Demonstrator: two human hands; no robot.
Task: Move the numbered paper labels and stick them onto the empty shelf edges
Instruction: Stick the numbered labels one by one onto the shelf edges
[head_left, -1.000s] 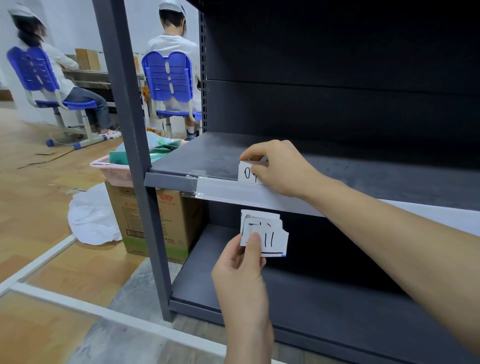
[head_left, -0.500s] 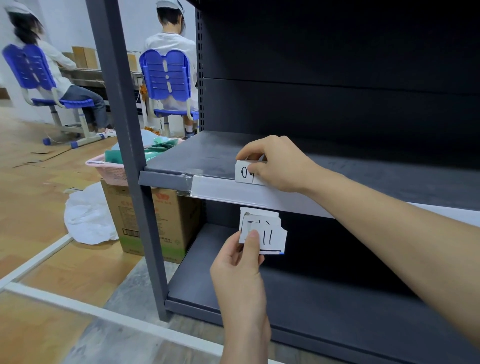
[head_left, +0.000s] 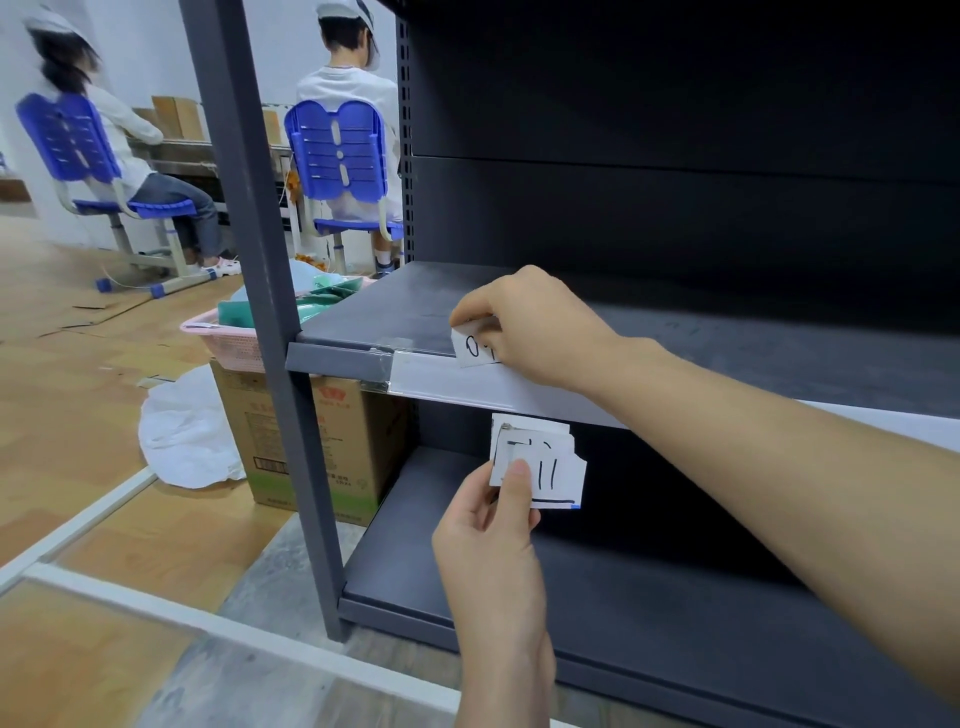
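Not much has changed in the last sec: the shelf (head_left: 395, 312) is bare as before, and my right hand (head_left: 540, 327) stays at its white edge strip (head_left: 441, 382), fingers pinching the label marked 0-something (head_left: 475, 351) against the strip's top. So sticking is under way, not done, imo. Left hand (head_left: 493, 545) still grips the stack of labels (head_left: 550, 467), 11 on top, just below the strip. Containers: cardboard box (head_left: 332, 447) on the floor, contents hidden; pink basket (head_left: 228, 343) on it w/ green stuff (head_left: 327, 301), can't tell what.
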